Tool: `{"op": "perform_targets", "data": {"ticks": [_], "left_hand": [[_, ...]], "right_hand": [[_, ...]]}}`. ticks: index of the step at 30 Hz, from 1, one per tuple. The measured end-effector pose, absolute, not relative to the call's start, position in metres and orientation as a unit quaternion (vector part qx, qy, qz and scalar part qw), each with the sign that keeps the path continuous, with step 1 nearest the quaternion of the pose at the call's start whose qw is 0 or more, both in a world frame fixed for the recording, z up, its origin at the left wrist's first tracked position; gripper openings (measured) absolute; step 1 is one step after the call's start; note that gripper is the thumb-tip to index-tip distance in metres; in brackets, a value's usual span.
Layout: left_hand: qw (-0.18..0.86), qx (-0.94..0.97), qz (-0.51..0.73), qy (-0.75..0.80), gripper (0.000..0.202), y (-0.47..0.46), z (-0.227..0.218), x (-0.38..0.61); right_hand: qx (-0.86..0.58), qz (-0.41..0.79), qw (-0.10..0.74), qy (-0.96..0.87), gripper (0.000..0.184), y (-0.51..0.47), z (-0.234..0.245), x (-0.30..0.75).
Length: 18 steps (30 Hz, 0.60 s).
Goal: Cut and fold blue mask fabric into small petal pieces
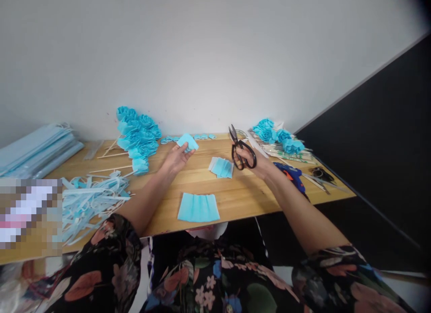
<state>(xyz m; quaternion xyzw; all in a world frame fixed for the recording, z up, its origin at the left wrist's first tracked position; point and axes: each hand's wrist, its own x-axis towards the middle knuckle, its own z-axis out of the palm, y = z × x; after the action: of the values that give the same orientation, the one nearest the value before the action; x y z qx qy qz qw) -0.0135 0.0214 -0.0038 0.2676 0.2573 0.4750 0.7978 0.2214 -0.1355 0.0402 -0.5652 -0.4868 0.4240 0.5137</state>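
Your left hand [178, 158] pinches a blue piece [189, 143] between thumb and fingers, above the middle of the counter [256, 194]. The grip sits at its near edge, probably to leave the far part clear of the fingers. Your right hand [248, 158] is curled round the black handles of the scissors [236, 142]; blades point far and slightly left, apparently angled up, clear of the piece. Exact finger placement in the loops: cannot tell.

Pose: both forearms reach far from the near edge and converge inward; hands well apart, left wrist bent slightly, palm partly turned up.

Layout: a small stack [222, 167] lies between the hands, likely for easy reach from either. A pleated sheet [198, 207] lies flat nearest you. Loose straps [96, 200] are heaped left, seemingly kept off the work area. Blue flowers [138, 133] stand far left; the glue gun [292, 173] rests right, beyond your forearm.
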Motion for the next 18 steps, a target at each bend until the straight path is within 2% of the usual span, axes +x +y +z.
{"op": "perform_targets", "data": {"ticks": [2,6,18], "left_hand": [[0.799,0.265,0.478,0.252,0.014,0.021,-0.005,-0.013],[0.803,0.259,0.474,0.251,0.012,0.020,-0.005,-0.013],[0.797,0.240,0.479,0.279,0.012,0.021,-0.004,-0.013]], "right_hand": [[-0.489,0.503,0.541,-0.463,0.057,-0.137,0.037,0.196],[-0.454,0.604,0.525,-0.393,0.057,-0.135,0.033,0.163],[-0.433,0.669,0.459,-0.393,0.060,-0.131,0.022,0.158]]}}
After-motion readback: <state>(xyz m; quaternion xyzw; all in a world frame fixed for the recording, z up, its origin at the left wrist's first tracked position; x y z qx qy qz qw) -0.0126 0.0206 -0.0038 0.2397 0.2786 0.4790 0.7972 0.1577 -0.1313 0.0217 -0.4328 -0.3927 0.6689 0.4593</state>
